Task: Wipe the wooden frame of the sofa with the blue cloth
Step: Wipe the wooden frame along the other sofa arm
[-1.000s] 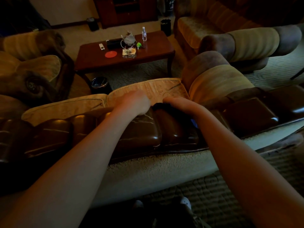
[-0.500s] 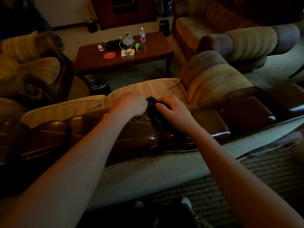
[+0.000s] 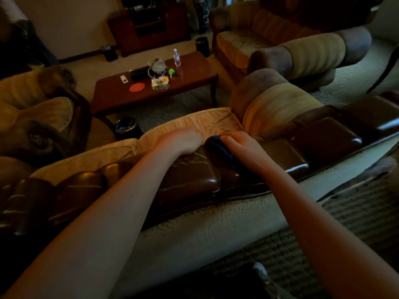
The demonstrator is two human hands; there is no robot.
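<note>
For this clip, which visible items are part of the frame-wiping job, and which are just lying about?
Part of the job:
blue cloth
wooden frame of the sofa
right hand, pressing the cloth on the frame
left hand, resting at the frame's top edge

Just lying about:
coffee table
water bottle
red disc
small bin

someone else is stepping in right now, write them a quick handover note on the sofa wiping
Right hand: presses the blue cloth onto the top of the glossy wooden frame along the sofa back.
Left hand: rests beside the cloth on the frame's upper edge, against the seat cushion; its fingers are hidden.
Done: cannot tell which sections are already wiped.
Left: carry the cloth along the frame sections to the right and far left.
</note>
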